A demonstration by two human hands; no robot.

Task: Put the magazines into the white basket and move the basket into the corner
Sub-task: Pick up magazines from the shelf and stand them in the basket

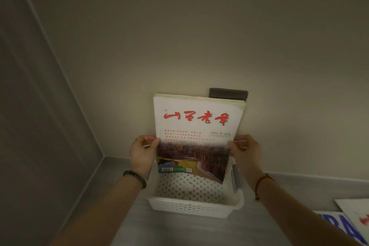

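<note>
A stack of magazines (196, 126) stands upright, its front cover white with red brush lettering and a landscape photo. My left hand (142, 153) grips the stack's left edge and my right hand (244, 151) grips its right edge. The lower end of the stack sits inside the white perforated basket (191, 205), which rests on the grey floor near a wall. The basket's far side is hidden behind the magazines.
The room corner (103, 157) lies left of the basket, where a grey panelled wall meets the beige wall. A dark wall plate (227, 94) shows behind the stack. More magazines (351, 219) lie on the floor at the lower right.
</note>
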